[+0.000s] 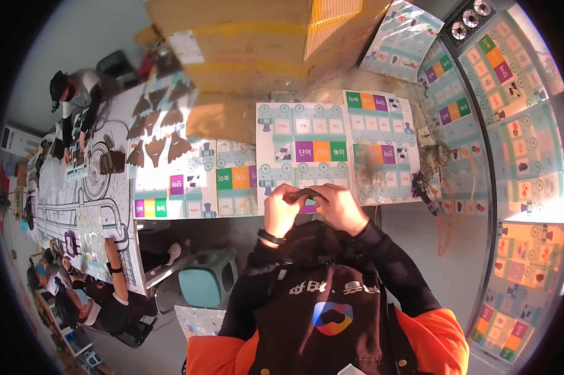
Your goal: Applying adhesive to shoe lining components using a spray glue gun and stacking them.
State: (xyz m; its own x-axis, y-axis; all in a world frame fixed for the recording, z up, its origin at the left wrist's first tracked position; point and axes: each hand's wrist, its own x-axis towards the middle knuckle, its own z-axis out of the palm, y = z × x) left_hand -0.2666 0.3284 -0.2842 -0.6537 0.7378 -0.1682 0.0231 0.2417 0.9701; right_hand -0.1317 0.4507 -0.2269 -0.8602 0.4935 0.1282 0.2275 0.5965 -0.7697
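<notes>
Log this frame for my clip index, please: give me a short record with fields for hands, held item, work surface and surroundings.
left hand: raised over the table edge, fingers pinching a small dark piece
right hand: grips the same piece from the other side
small dark piece: held between both hands; shape too small to tell
table: carries printed game-board sheets with coloured squares
cardboard box: behind the sheets
other people: work at a long table on the left

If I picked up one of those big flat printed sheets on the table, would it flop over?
Probably a bit. The printed sheet looks thin and lies flat on the table, so it would likely bend when lifted by one edge. It seems light for its size. Its smooth-looking surface may slide easily when pushed. It should not roll.
</notes>
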